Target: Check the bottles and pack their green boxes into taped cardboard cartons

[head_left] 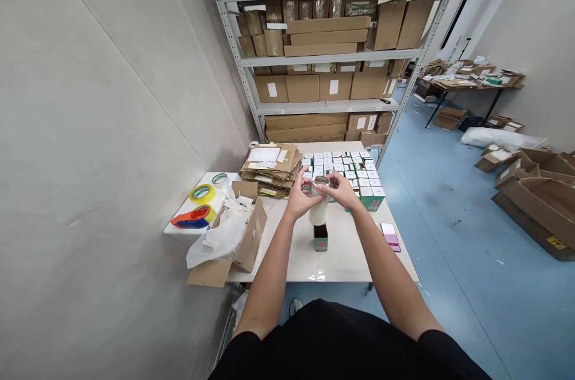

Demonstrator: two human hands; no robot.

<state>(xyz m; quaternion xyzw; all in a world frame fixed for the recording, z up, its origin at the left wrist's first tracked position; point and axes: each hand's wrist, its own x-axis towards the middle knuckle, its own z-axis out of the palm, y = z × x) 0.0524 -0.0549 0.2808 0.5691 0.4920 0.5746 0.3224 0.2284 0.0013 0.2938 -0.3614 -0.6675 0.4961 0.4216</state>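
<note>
My left hand (300,193) and my right hand (340,189) are closed together on a whitish bottle (318,207), held upright over the table. My fingers pinch at its top end (320,183). Right below the bottle stands a small open green box (320,241) on the white table (341,254). Behind my hands lie rows of several closed white-and-green boxes (345,167).
A pile of flattened cardboard (271,168) sits at the table's back left. An open carton with plastic wrap (233,233) and tape rolls (202,200) lie left. A phone (390,236) rests right. Shelving with cartons (323,68) stands behind; more cartons (534,188) lie on the blue floor.
</note>
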